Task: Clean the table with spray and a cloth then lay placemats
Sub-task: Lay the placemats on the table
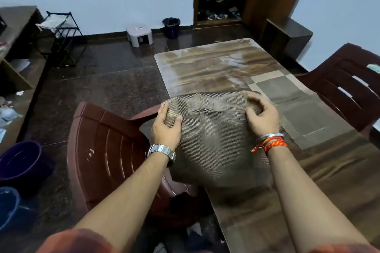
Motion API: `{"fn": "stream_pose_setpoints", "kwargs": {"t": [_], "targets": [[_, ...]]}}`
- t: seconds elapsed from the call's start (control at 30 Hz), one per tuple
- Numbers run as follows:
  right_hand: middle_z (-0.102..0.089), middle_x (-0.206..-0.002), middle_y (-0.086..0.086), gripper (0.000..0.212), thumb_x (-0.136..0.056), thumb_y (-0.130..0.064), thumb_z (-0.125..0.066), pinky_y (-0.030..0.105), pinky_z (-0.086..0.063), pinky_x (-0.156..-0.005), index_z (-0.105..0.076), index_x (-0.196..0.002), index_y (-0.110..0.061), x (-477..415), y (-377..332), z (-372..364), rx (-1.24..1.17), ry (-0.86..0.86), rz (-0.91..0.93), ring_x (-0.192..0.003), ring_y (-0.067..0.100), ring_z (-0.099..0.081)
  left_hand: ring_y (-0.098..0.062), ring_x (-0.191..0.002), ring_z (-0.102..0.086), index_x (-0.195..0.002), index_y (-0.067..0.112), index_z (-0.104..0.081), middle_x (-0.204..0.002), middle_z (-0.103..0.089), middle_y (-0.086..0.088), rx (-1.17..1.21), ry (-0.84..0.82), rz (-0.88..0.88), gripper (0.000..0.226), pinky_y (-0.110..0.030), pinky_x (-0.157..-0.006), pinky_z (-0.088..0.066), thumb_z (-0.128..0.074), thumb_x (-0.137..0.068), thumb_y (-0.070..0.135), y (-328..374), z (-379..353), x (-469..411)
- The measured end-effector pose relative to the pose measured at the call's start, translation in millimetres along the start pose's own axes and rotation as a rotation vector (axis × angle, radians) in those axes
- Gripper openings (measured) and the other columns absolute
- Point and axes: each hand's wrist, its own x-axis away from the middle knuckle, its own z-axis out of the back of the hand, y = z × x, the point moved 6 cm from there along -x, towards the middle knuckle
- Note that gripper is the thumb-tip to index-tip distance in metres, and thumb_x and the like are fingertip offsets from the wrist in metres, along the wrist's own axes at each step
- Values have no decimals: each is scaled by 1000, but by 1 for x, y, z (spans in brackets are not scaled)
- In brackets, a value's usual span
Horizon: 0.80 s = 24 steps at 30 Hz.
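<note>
wood-grain table (pixel 205 63); checked placemat (pixel 304 113) flat at right edge, mesh placemat (pixel 216 146) overhanging near-left edge.

Dim, bluish indoor light; soft motion blur, wide-angle bending at edges.

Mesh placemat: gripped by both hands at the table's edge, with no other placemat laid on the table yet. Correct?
One error: the head view shows a checked placemat already lying flat on the table, beyond the right hand. Both it and the left hand do grip the mesh placemat.
</note>
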Motion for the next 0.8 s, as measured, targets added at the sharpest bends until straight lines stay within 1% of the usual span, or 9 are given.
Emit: {"fn": "stream_pose_setpoints", "kwargs": {"t": [0.07,0.13,0.23,0.3,0.37,0.47,0.57,0.67,0.8], "targets": [[-65,-112,-8,36,-73,-18,-56,22,-41,-101,-68,-107,-17,-20,12,-9,6,24,1,-107,4,-58,-10,-140,-42,-145,24,-52,-153,-46,5,-68,-15,-10,61,-16,-113,-24,-74,-89,28,1,-12,-16],[-61,-126,0,45,-74,-29,-53,32,-41,-104,-64,-117,-22,-36,41,-26,109,-70,-114,-118,15,-55,-20,-144,-39,-153,25,-39,-161,-34,-2,-177,-145,75,69,-27,-116,-28,-70,-91,31,-12,-32,-21],[-21,-155,15,65,-79,-33,-55,55,-31,-108,-40,-142,-29,-39,88,-52,496,-308,-397,-134,43,-31,-35,-147,-29,-160,33,-13,-167,10,-9,-425,-494,311,83,-33,-111,-34,-64,-94,40,-52,-65,-10],[-9,-159,6,68,-82,-31,-58,60,-28,-107,-31,-145,-35,-35,101,-71,687,-430,-411,-136,44,-23,-38,-149,-21,-160,36,-12,-165,19,-13,-529,-666,398,81,-36,-114,-31,-61,-95,45,-72,-84,-2],[-12,-158,4,64,-85,-36,-58,57,-27,-106,-34,-144,-36,-25,108,-99,769,-604,-361,-137,42,-21,-40,-148,-24,-159,35,-19,-163,23,-16,-596,-732,415,80,-37,-117,-27,-62,-93,47,-86,-98,3],[-6,-159,13,66,-87,-51,-55,53,-24,-110,-29,-146,-38,-2,121,-136,745,-811,-416,-138,49,-15,-40,-138,-41,-153,39,-34,-164,13,-14,-685,-676,395,73,-38,-116,-35,-67,-89,47,-92,-106,1],[10,-160,10,71,-83,-67,-50,67,-16,-108,-26,-145,-44,10,127,-151,679,-795,-497,-141,50,2,-40,-122,-55,-143,36,-46,-155,-8,-17,-744,-645,336,63,-40,-109,-44,-70,-86,45,-85,-111,-5],[8,-160,9,81,-76,-76,-51,77,-14,-101,-25,-144,-40,5,129,-156,661,-749,-556,-141,50,8,-40,-117,-58,-145,32,-38,-150,-16,-21,-791,-666,327,69,-39,-102,-48,-72,-86,44,-83,-116,-11],[6,-159,12,84,-74,-70,-59,77,-14,-101,-23,-142,-38,-3,133,-161,678,-721,-575,-140,51,8,-43,-123,-54,-155,38,-15,-153,-16,-22,-856,-652,320,91,-42,-103,-47,-70,-84,54,-84,-120,-25]]}}
